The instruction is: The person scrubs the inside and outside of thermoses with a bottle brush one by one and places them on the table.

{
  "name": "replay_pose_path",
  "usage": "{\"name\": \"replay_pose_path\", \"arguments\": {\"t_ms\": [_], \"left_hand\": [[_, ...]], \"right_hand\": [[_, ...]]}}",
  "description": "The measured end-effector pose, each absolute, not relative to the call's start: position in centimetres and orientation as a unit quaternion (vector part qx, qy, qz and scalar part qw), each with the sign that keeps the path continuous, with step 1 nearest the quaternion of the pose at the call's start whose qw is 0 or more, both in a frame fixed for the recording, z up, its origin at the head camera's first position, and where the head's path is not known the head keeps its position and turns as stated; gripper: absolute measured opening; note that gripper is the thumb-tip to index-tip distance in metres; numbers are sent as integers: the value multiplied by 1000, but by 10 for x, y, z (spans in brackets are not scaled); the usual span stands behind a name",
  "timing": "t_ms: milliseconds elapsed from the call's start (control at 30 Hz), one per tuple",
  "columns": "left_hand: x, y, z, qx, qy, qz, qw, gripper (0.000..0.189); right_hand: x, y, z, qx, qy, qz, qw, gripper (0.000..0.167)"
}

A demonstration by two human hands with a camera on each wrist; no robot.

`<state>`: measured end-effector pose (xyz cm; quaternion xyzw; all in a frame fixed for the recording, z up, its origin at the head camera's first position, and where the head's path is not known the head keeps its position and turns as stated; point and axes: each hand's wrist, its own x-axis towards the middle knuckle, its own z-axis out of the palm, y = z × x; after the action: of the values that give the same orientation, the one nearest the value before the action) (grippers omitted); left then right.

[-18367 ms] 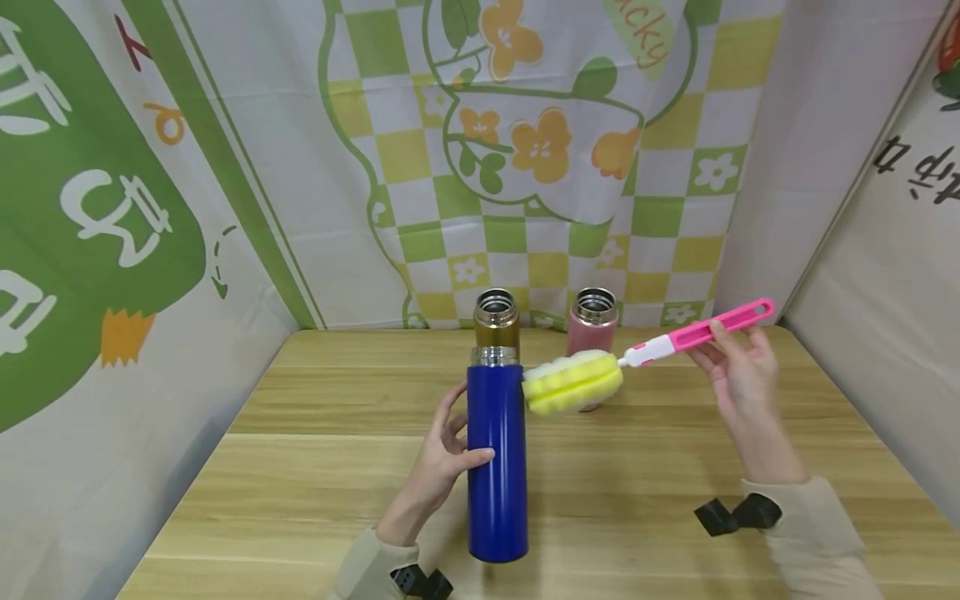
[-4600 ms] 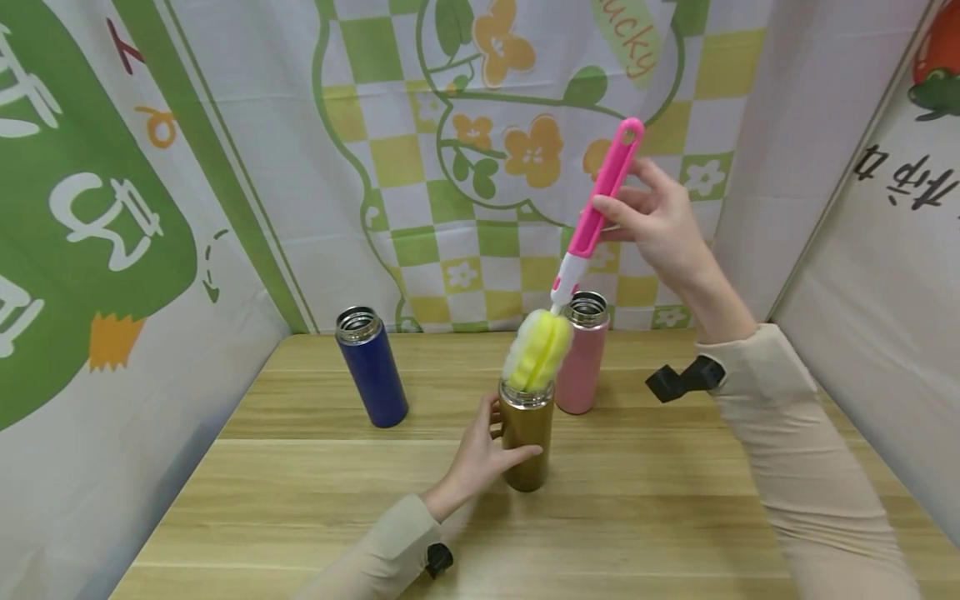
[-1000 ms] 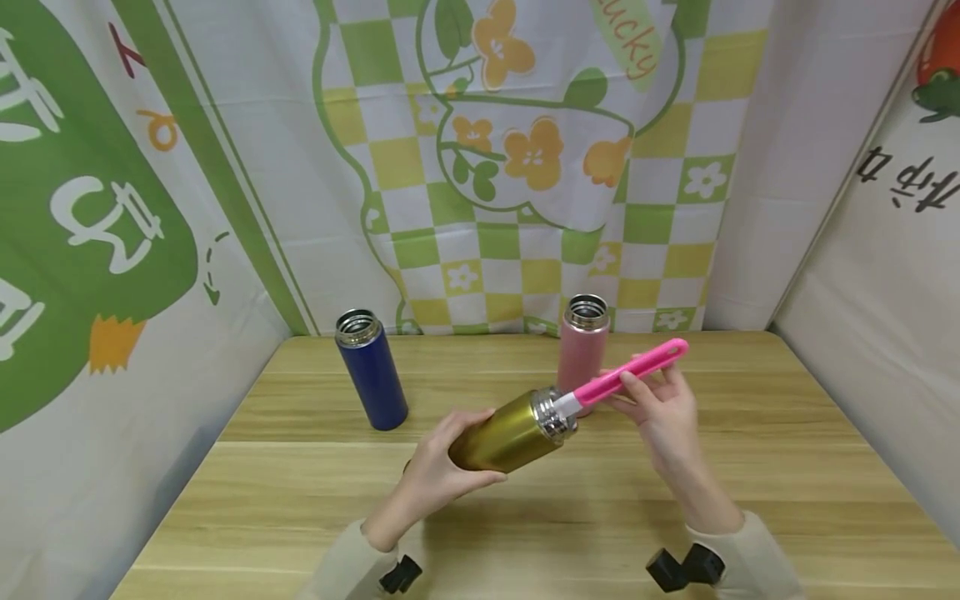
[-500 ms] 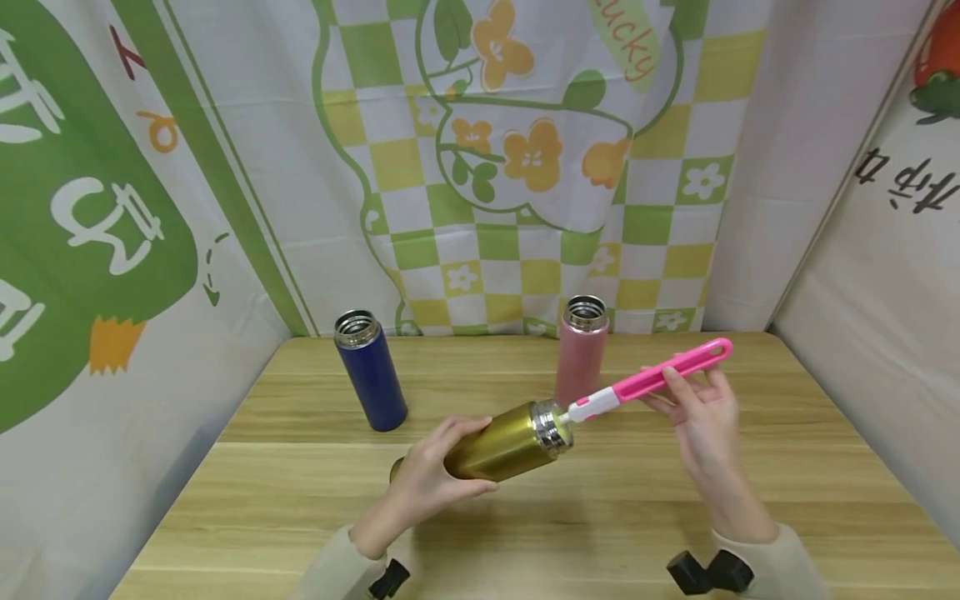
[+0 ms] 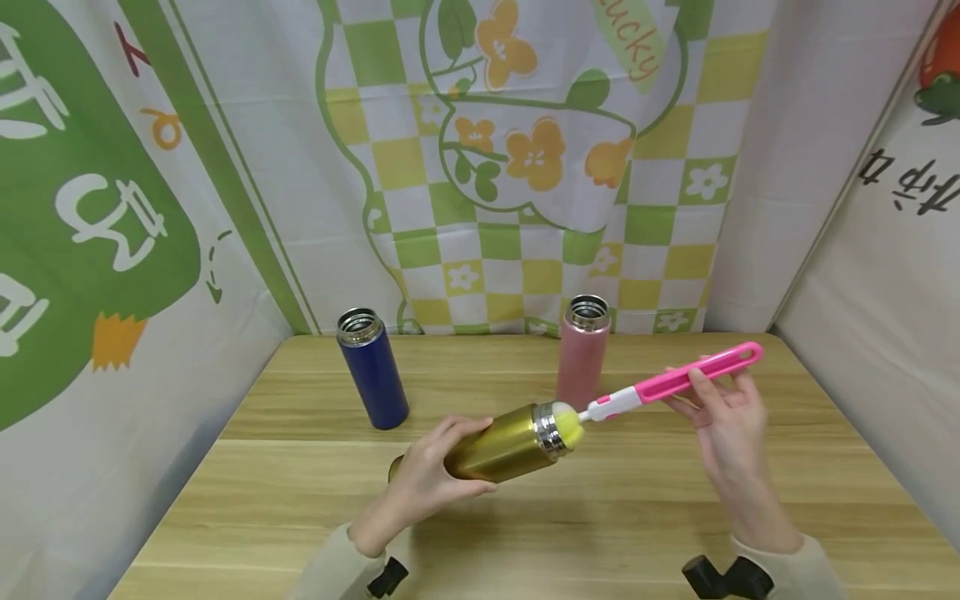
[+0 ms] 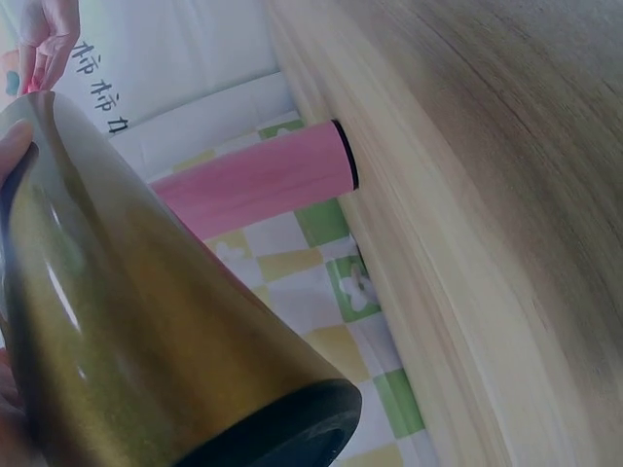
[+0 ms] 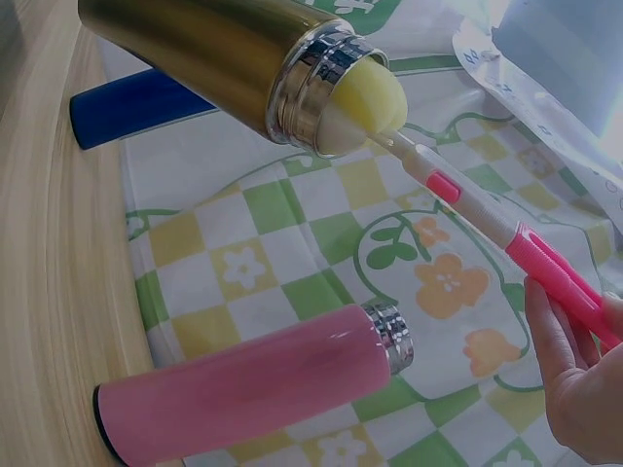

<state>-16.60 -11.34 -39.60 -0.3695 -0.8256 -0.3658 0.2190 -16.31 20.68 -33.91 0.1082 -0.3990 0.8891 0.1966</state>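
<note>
Around a tilted gold bottle (image 5: pixel 498 448), the person's left hand (image 5: pixel 422 485) is curled. Partly inside that bottle's mouth (image 5: pixel 547 430) sits the yellow sponge (image 5: pixel 569 427) of a brush (image 5: pixel 617 403); farther right, the right hand (image 5: pixel 731 429) pinches its pink handle (image 5: pixel 672 382). Behind the gold bottle stand a blue bottle (image 5: pixel 377 375), leftward, and a pink bottle (image 5: pixel 582 358), rightward.

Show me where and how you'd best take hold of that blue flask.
Probably around the middle of the blue flask, below its open metal neck, from the person's left: it stands straight-sided and round, suiting wrapped fingers, while the gold flask and left hand are to its right.
</note>
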Motion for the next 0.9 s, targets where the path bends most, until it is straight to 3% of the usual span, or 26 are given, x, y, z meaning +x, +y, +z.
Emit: {"name": "replay_pose_path", "arguments": {"t_ms": [900], "left_hand": [[-164,-106,-398,-360,-818,-363,263,74]], "right_hand": [[-163,192,-346,147,-408,881,188,19]]}}
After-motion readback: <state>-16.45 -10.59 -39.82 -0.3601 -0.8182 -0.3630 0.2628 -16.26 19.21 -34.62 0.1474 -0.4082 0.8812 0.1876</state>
